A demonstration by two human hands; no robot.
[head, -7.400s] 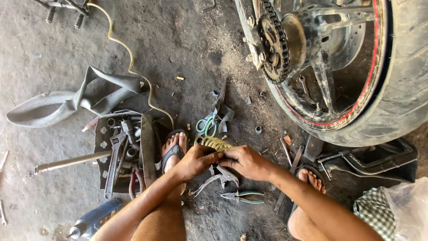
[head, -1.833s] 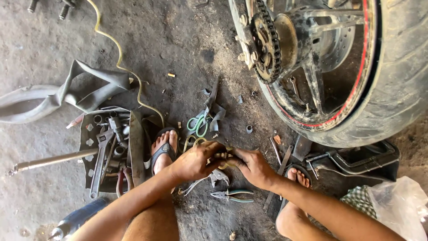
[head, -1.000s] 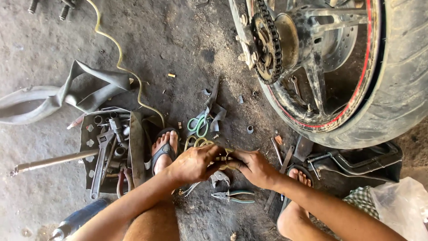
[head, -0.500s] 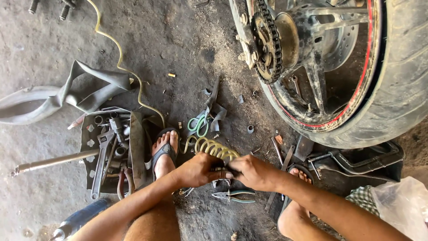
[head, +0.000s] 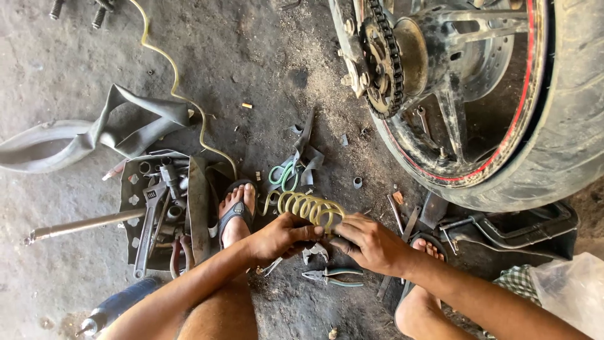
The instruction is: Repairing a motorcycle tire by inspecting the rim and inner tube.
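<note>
Two hands show, the left hand (head: 280, 236) and the right hand (head: 368, 242), both closed around one coiled yellow hose (head: 308, 206). Two sandalled feet rest on the ground, the left foot (head: 236, 211) and the right foot (head: 428, 247). There is one motorcycle wheel (head: 503, 94) with one chain sprocket (head: 377, 60), one tool tray (head: 141, 208), one pair of green-handled scissors (head: 283, 175), one pair of pliers (head: 330, 276), one slack inner tube (head: 82, 129) and one long metal rod (head: 82, 225).

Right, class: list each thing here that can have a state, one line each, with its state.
Left hand: gripping the coiled hose.
Right hand: gripping the same end.
Coiled hose: coils bunched, held off the floor.
Inner tube: deflated, flat.
Scissors: lying closed.
Pliers: on the floor.
Wheel: upright, chain on sprocket.
</note>
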